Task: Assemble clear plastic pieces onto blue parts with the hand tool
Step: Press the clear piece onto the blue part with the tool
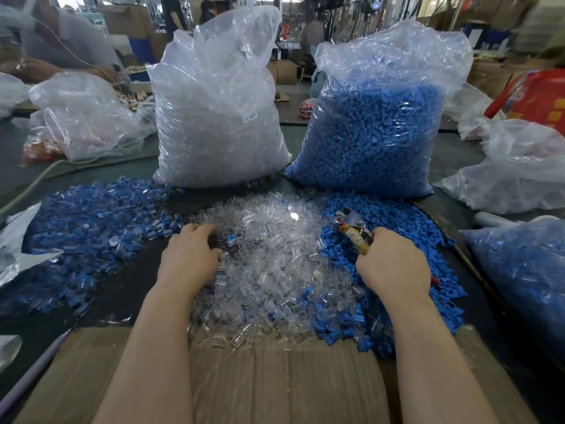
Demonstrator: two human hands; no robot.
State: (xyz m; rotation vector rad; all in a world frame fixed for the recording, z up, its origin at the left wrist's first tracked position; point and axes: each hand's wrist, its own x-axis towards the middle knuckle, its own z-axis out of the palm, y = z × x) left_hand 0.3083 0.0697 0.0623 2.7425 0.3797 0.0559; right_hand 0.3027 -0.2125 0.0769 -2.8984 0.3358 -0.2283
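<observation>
A heap of clear plastic pieces (275,255) lies in the middle of the table. Loose blue parts (406,228) are piled to its right. A spread of joined blue-and-clear pieces (91,228) lies to the left. My right hand (394,264) grips the wrapped handles of the metal hand tool (351,224), whose jaws point up and left over the blue parts. At the left edge of the clear heap sits my left hand (189,258), fingers curled; whether it holds a piece is hidden.
Two tall plastic bags stand behind the heaps, one of clear pieces (214,117) and one of blue parts (373,133). More bags lie at the left (85,117) and right (526,264). A cardboard sheet (275,387) lies under my forearms. A person works at the far left.
</observation>
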